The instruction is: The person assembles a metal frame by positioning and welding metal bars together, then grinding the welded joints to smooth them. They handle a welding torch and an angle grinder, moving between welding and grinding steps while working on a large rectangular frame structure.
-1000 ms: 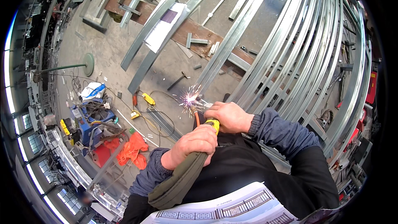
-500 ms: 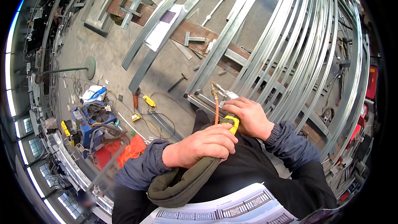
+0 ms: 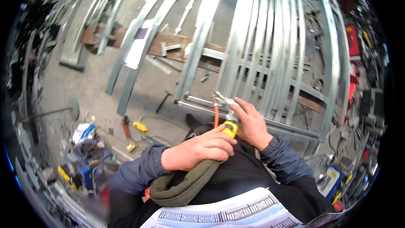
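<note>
My left hand (image 3: 200,150) is wrapped round the rear of what looks like a handheld welding gun (image 3: 230,129), with a yellow-and-black grip and a silver head. A thick olive fabric-covered cable (image 3: 181,188) loops out from under that hand across my lap. On the gun's far side, my right hand (image 3: 253,128) has its fingers closed against the silver head; its thumb is hidden. An orange hose (image 3: 216,116) rises beside the grip to a brass-coloured fitting (image 3: 214,97), close to the ends of the metal bars.
Long galvanized bars (image 3: 247,38) lie across a rusty beam (image 3: 168,44). A hammer (image 3: 163,102) and a yellow cable-end device (image 3: 140,126) are on the floor at left. A printed railing drawing (image 3: 190,217) covers my lap; red cases (image 3: 352,41) stand at right.
The whole view has swung, so the bars appear farther left. My right fingers have straightened somewhat along the gun's head, while my left hand keeps its hold.
</note>
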Demonstrator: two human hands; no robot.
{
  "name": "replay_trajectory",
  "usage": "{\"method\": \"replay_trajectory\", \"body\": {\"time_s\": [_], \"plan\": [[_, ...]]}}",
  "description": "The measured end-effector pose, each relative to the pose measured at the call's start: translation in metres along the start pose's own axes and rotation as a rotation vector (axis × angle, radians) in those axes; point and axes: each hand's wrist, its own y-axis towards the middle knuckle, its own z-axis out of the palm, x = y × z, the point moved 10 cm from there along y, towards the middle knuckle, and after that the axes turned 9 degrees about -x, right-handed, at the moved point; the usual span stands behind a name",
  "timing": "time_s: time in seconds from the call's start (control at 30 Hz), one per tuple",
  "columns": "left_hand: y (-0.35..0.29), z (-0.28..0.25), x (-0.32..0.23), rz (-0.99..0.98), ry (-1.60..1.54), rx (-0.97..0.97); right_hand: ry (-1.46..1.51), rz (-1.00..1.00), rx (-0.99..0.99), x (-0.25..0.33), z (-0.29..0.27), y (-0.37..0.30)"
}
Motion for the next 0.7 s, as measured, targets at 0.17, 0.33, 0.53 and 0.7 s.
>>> {"method": "replay_trajectory", "body": {"time_s": [0.17, 0.33, 0.53, 0.7], "plan": [[-0.013, 0.019, -0.003, 0.077, -0.007, 0.065, 0.245, 0.514, -0.196, -0.058, 0.006, -0.098], [0.006, 0.050, -0.014, 0.184, 0.014, 0.150, 1.682, 1.082, -0.025, -0.025, 0.082, -0.171], [0.033, 0.096, -0.039, 0.301, -0.087, 0.233, 2.028, 0.616, -0.474, -0.016, 0.027, -0.158], [0.060, 0.151, -0.062, 0.392, -0.016, 0.451, 2.203, 0.503, -0.819, -0.058, -0.026, -0.169]]}}
